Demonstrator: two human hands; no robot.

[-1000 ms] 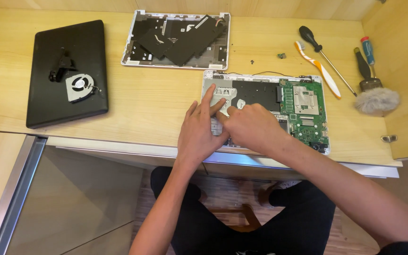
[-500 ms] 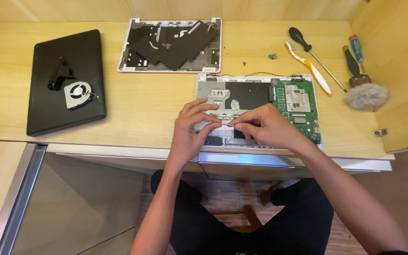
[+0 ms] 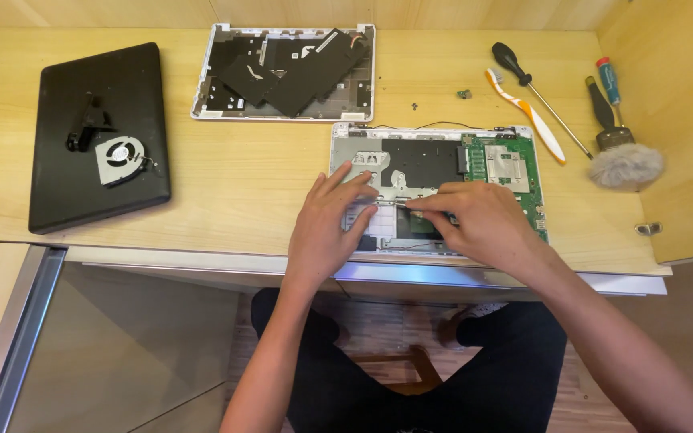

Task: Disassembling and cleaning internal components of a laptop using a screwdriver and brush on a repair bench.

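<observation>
An opened laptop base lies at the desk's front edge, with a green circuit board in its right half. My left hand rests flat on the base's lower left part, fingers spread and pressing down. My right hand covers the lower middle of the base. Its thumb and forefinger pinch a thin flat strip right beside my left fingertips. What lies under both palms is hidden.
A white bottom cover with black sheets lies behind. At left a black panel carries a fan and a black bracket. At right lie a screwdriver, a toothbrush, a fluffy brush, and loose screws.
Both hands slid from the upper left of the base toward its lower middle. My right fingers closed into a pinch beside my left fingertips.
</observation>
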